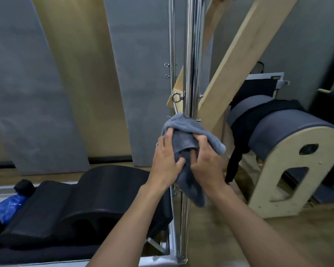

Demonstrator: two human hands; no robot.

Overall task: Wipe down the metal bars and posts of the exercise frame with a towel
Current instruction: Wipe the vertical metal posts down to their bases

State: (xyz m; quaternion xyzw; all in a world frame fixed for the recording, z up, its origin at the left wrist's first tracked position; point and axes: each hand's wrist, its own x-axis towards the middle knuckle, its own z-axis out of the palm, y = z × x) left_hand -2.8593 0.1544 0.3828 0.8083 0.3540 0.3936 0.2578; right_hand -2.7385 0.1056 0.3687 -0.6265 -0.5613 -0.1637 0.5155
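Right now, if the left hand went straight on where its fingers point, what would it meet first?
The left hand already grips the towel, so more towel comes first. Behind that fold probably stands the post, though depth is hard to judge here.

Bare left forearm (127, 218), bare right forearm (247, 218), bare left hand (166, 158), bare right hand (206, 162)

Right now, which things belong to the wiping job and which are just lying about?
Job: grey cloth towel, gripped by the left hand and right hand; shiny chrome upright post behind it.
Just lying about: black arched foam cushion; grey padded wooden barrel; black cloth draped over it; blue crinkled bundle.
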